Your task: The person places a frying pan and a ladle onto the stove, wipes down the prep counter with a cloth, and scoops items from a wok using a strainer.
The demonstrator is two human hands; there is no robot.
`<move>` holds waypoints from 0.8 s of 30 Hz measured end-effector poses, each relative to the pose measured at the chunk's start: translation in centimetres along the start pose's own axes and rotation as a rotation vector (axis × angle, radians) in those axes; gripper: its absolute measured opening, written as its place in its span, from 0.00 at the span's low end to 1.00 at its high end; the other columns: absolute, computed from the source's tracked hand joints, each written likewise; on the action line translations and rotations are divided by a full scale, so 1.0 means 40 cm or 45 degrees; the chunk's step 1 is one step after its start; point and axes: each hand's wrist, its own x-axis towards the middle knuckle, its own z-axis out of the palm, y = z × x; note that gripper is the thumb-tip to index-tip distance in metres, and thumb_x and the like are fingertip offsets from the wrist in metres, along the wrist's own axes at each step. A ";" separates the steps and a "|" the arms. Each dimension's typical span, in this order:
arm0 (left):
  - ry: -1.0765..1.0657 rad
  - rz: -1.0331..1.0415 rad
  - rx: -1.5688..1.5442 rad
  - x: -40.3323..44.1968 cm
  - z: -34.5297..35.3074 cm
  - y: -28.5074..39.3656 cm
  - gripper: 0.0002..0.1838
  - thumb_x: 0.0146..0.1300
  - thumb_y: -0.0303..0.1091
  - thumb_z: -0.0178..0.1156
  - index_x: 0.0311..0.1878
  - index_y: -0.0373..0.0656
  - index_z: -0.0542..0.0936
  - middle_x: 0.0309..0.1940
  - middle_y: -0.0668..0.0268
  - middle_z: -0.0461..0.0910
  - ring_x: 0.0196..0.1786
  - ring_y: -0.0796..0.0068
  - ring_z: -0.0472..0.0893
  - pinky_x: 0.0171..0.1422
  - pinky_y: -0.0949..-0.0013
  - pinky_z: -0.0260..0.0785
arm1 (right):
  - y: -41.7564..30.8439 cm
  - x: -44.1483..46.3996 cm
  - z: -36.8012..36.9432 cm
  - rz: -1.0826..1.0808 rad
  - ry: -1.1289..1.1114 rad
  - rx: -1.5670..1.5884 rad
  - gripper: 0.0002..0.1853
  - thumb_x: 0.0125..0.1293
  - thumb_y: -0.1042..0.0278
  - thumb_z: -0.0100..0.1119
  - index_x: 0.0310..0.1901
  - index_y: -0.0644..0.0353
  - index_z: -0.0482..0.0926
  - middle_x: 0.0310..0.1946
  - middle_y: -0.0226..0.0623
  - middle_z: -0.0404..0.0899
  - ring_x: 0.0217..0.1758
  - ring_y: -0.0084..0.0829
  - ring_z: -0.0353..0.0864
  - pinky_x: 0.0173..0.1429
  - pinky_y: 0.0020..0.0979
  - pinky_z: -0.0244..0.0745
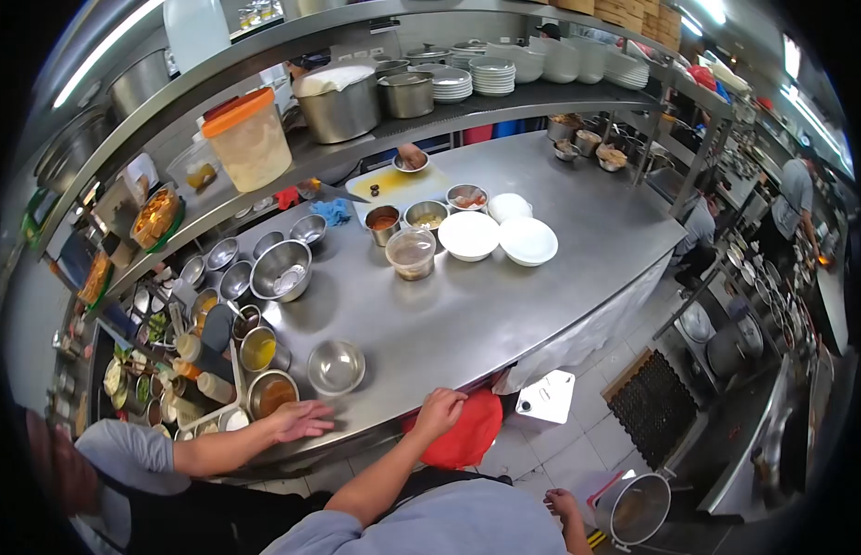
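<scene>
My left hand point(439, 413) is at the table's front edge, above a red bag point(467, 433), with its fingers curled together and nothing visible in them. Low on the right, beside my body, hangs my right hand point(562, 502), its fingers curled and nothing visible in them. An empty steel bowl point(336, 367) sits on the steel table point(393, 324), up and left of my left hand. A co-worker's open hand point(301, 421) reaches in just below that bowl. Further back are a clear plastic tub point(412, 253) and white bowls point(468, 236).
Steel bowls point(281, 270), sauce pots point(266, 351) and bottles point(215, 387) crowd the left. Another person's hand point(411, 155) is at a yellow-stained board point(402, 185). A shelf point(504, 111) crosses the back. On the floor stand a white container point(545, 398) and a metal pot point(639, 509).
</scene>
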 end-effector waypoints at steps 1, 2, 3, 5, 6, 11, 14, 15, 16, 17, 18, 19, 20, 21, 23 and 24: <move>0.028 -0.024 0.034 -0.005 -0.001 0.014 0.06 0.51 0.30 0.53 0.32 0.43 0.77 0.29 0.62 0.75 0.39 0.61 0.73 0.45 0.62 0.64 | -0.011 0.024 -0.024 0.009 -0.026 0.015 0.10 0.58 0.65 0.52 0.40 0.58 0.71 0.27 0.34 0.75 0.21 0.27 0.75 0.22 0.27 0.68; 0.057 -0.052 0.069 -0.012 -0.004 0.025 0.05 0.51 0.30 0.54 0.32 0.44 0.77 0.30 0.62 0.75 0.40 0.62 0.73 0.45 0.62 0.64 | -0.019 0.046 -0.047 0.003 -0.048 -0.011 0.10 0.58 0.65 0.52 0.40 0.58 0.71 0.27 0.34 0.75 0.21 0.27 0.75 0.22 0.27 0.68; 0.078 -0.074 0.086 -0.017 -0.007 0.034 0.05 0.51 0.30 0.54 0.32 0.44 0.77 0.30 0.62 0.75 0.40 0.62 0.73 0.45 0.62 0.64 | -0.026 0.067 -0.069 0.006 -0.063 -0.025 0.10 0.58 0.65 0.52 0.40 0.58 0.71 0.27 0.34 0.75 0.22 0.27 0.75 0.22 0.27 0.68; 0.166 -0.078 0.181 -0.031 -0.012 0.045 0.05 0.51 0.30 0.54 0.32 0.44 0.77 0.31 0.63 0.75 0.40 0.62 0.73 0.45 0.63 0.64 | -0.037 0.098 -0.104 0.008 -0.093 -0.058 0.10 0.58 0.66 0.52 0.41 0.58 0.71 0.27 0.34 0.75 0.22 0.28 0.75 0.21 0.27 0.68; 0.180 -0.098 0.192 -0.039 -0.015 0.038 0.05 0.51 0.30 0.54 0.32 0.44 0.77 0.31 0.63 0.75 0.40 0.62 0.73 0.45 0.63 0.64 | -0.040 0.112 -0.120 0.024 -0.116 -0.073 0.10 0.58 0.66 0.52 0.40 0.58 0.71 0.27 0.34 0.75 0.21 0.28 0.75 0.21 0.27 0.68; 0.404 -0.293 0.029 -0.077 -0.049 -0.010 0.05 0.52 0.27 0.52 0.32 0.41 0.76 0.33 0.61 0.74 0.39 0.62 0.73 0.44 0.65 0.66 | -0.055 0.164 -0.175 0.082 -0.229 -0.180 0.09 0.58 0.67 0.52 0.40 0.57 0.71 0.26 0.34 0.75 0.20 0.28 0.74 0.20 0.27 0.68; 0.513 -0.460 -0.063 -0.067 -0.103 -0.076 0.05 0.54 0.27 0.52 0.34 0.39 0.75 0.40 0.58 0.72 0.38 0.66 0.74 0.38 0.69 0.68 | -0.078 0.175 -0.173 0.062 -0.158 -0.205 0.09 0.57 0.67 0.52 0.40 0.57 0.71 0.25 0.34 0.75 0.20 0.28 0.74 0.19 0.27 0.68; 0.604 -0.524 -0.082 -0.054 -0.125 -0.101 0.06 0.55 0.27 0.52 0.35 0.39 0.75 0.43 0.57 0.71 0.37 0.67 0.74 0.35 0.70 0.69 | -0.088 0.174 -0.168 0.050 -0.163 -0.194 0.09 0.57 0.66 0.52 0.40 0.57 0.71 0.26 0.34 0.75 0.20 0.28 0.74 0.20 0.27 0.68; 0.657 -0.505 -0.045 -0.041 -0.148 -0.132 0.06 0.55 0.28 0.52 0.36 0.39 0.74 0.45 0.57 0.70 0.38 0.68 0.74 0.34 0.71 0.69 | -0.102 0.170 -0.164 0.036 -0.166 -0.188 0.10 0.57 0.66 0.52 0.40 0.57 0.71 0.26 0.34 0.75 0.21 0.28 0.75 0.20 0.27 0.69; 0.713 -0.486 -0.006 -0.025 -0.177 -0.154 0.07 0.56 0.28 0.52 0.38 0.39 0.74 0.48 0.56 0.68 0.38 0.68 0.74 0.33 0.72 0.70 | -0.113 0.167 -0.158 0.021 -0.169 -0.184 0.10 0.57 0.65 0.52 0.40 0.57 0.71 0.27 0.34 0.75 0.21 0.28 0.75 0.21 0.28 0.69; 0.724 -0.494 -0.014 -0.008 -0.202 -0.174 0.07 0.56 0.28 0.52 0.38 0.39 0.74 0.48 0.56 0.68 0.38 0.68 0.74 0.33 0.72 0.70 | -0.123 0.163 -0.146 0.019 -0.163 -0.198 0.10 0.57 0.65 0.52 0.40 0.57 0.71 0.27 0.34 0.75 0.21 0.28 0.75 0.21 0.28 0.69; 0.743 -0.564 -0.072 0.014 -0.234 -0.187 0.08 0.55 0.28 0.52 0.38 0.40 0.74 0.51 0.55 0.66 0.40 0.66 0.74 0.36 0.71 0.70 | -0.133 0.160 -0.128 0.016 -0.157 -0.237 0.10 0.57 0.65 0.52 0.40 0.57 0.71 0.27 0.35 0.76 0.22 0.28 0.75 0.21 0.28 0.69; 0.758 -0.631 -0.129 0.033 -0.264 -0.208 0.09 0.54 0.27 0.53 0.39 0.40 0.74 0.53 0.54 0.65 0.42 0.63 0.74 0.39 0.70 0.70 | -0.144 0.158 -0.106 0.012 -0.151 -0.273 0.11 0.58 0.64 0.52 0.41 0.57 0.71 0.27 0.35 0.76 0.22 0.28 0.75 0.22 0.28 0.70; 0.765 -0.632 -0.134 0.052 -0.290 -0.237 0.09 0.54 0.27 0.53 0.39 0.40 0.74 0.53 0.54 0.65 0.42 0.63 0.74 0.39 0.70 0.70 | -0.153 0.154 -0.084 0.008 -0.147 -0.278 0.11 0.58 0.64 0.52 0.41 0.57 0.71 0.27 0.35 0.76 0.22 0.28 0.75 0.22 0.28 0.70; 0.789 -0.490 0.147 0.091 -0.330 -0.325 0.12 0.51 0.28 0.55 0.41 0.40 0.74 0.58 0.53 0.60 0.46 0.58 0.73 0.48 0.65 0.67 | -0.176 0.142 -0.033 0.006 -0.126 -0.258 0.11 0.58 0.65 0.51 0.42 0.58 0.71 0.28 0.36 0.76 0.22 0.29 0.76 0.22 0.28 0.70; 0.793 -0.486 0.141 0.111 -0.353 -0.366 0.12 0.51 0.28 0.55 0.41 0.40 0.74 0.58 0.53 0.60 0.46 0.58 0.73 0.48 0.65 0.67 | -0.187 0.141 -0.002 0.001 -0.120 -0.258 0.11 0.58 0.65 0.51 0.42 0.58 0.71 0.28 0.36 0.76 0.22 0.29 0.76 0.22 0.28 0.70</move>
